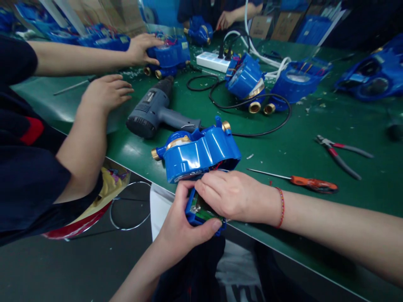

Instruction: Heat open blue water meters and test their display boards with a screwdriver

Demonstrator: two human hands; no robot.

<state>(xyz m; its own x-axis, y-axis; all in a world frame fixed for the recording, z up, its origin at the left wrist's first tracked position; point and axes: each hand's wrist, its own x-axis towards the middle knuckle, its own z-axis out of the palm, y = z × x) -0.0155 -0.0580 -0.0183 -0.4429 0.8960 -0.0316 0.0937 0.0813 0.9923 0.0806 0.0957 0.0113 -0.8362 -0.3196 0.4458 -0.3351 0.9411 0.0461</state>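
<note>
My left hand (185,222) is wrapped round a small blue case (203,213) with a green circuit board inside, held at the table's front edge. Over the case lies my right hand (228,195), its fingers bent and pressed together at the board; whatever the fingertips hold is hidden. Just beyond both hands, a blue meter housing (201,151) with brass pipe ends rests on its side on the green table (283,147). Red wires show in its opening near my right hand.
Behind the housing lies a grey heat gun (157,109). An orange screwdriver (310,183) and pliers (340,153) are at the right. A co-worker's hands (107,94) reach in from the left. Blue meters (245,77), a power strip (212,61) and a looped black cable stand further back.
</note>
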